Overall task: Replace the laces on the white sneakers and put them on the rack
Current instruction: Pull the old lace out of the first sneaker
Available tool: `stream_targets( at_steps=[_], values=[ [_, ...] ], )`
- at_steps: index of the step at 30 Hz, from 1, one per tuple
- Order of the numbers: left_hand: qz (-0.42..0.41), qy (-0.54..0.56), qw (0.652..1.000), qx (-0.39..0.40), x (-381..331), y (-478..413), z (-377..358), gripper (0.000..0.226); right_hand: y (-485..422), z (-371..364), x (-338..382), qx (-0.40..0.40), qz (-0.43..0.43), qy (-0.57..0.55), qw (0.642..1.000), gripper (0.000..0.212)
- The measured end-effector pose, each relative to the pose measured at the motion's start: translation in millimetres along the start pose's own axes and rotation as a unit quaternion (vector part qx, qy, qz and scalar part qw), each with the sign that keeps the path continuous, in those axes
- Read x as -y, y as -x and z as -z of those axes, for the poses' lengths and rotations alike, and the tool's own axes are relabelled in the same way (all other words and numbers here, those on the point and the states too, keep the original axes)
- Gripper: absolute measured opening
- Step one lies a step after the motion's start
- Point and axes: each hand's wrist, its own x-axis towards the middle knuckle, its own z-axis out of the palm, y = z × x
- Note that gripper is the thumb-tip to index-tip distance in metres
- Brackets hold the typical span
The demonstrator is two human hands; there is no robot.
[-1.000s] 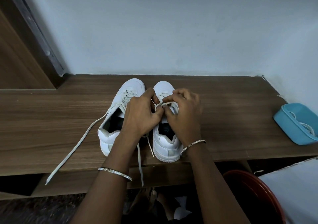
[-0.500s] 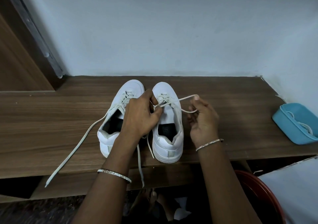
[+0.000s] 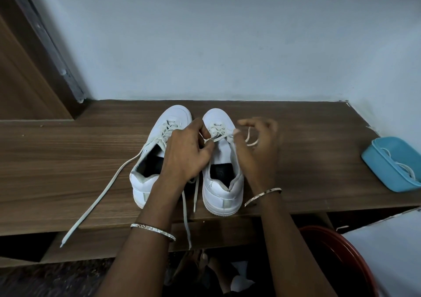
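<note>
Two white sneakers stand side by side on the wooden shelf, toes toward the wall: the left sneaker and the right sneaker. My left hand lies between them and pinches the right sneaker's lace at an eyelet. My right hand sits just right of that shoe, thumb and finger pinching the lace strand that runs across the tongue; a loop of it curls past my fingers. A long loose lace trails from the left sneaker over the shelf's front edge.
A light blue tray holding another white lace sits at the shelf's right end. A red-brown round tub and a white surface lie below at the right. A wooden door frame stands at the left.
My right hand, which had pulled the lace out to the right, has come back toward the right sneaker. My left hand has stayed pinching at the eyelet.
</note>
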Motion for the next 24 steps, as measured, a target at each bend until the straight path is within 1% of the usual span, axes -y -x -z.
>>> stream_targets(
  at_steps=[3,6,9,12,13,14,15,16,17,18,20,24],
  values=[
    [-0.003,0.004,1.000,0.004,0,0,1,0.010,9,-9,7,0.084,0.093,0.096,0.987,0.025],
    [-0.004,0.015,1.000,0.011,1,0,2,0.010,10,-12,4,0.098,0.119,0.144,0.977,0.018],
    [-0.003,0.023,1.000,0.011,1,1,2,0.011,10,-14,1,0.074,0.109,0.131,0.983,0.011],
    [0.002,0.032,0.999,0.010,1,1,2,0.012,10,-14,-4,0.047,0.086,0.054,0.994,0.006],
    [0.004,0.035,0.999,0.011,1,1,2,0.013,9,-14,-4,0.039,0.055,-0.005,0.998,0.005],
    [0.007,0.036,0.999,0.012,1,1,2,0.014,7,-12,-2,0.028,-0.004,-0.085,0.996,0.005],
    [0.010,0.037,0.999,0.012,1,0,2,0.015,5,-9,0,0.015,-0.082,-0.181,0.980,0.006],
    [0.013,0.037,0.999,0.012,1,0,2,0.016,1,-6,-1,-0.010,-0.159,-0.266,0.951,0.010],
    [0.016,0.037,0.999,0.012,2,0,1,0.018,-2,-2,-3,-0.038,-0.222,-0.325,0.919,0.014],
    [0.018,0.037,0.999,0.012,2,-1,1,0.018,-6,3,-8,-0.059,-0.272,-0.356,0.892,0.016],
    [0.021,0.035,0.999,0.013,2,-1,0,0.018,-12,12,-19,-0.079,-0.355,-0.368,0.855,0.016],
    [0.025,0.035,0.999,0.012,2,-1,0,0.018,-16,21,-39,-0.093,-0.450,-0.356,0.814,0.013]
  ],
)
